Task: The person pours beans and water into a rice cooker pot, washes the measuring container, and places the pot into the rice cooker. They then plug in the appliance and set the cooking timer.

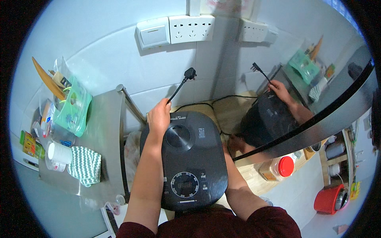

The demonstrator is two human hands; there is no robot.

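A black rice cooker with a round dial display and a circular metallic vent on its lid is directly before me. Beyond its back left edge, my left hand grips a black power cord. The cord's plug points up toward the wall, apart from the sockets. Along the cooker's right side runs my right forearm; the cooker's body hides most of that hand. A glossy panel at right mirrors the cooker, my left hand and the plug.
A multi-socket outlet and a wall switch are on the tiled wall. At left, a steel table bears a green plastic basket, paper cups and a striped cloth. A red-lidded jar stands at right.
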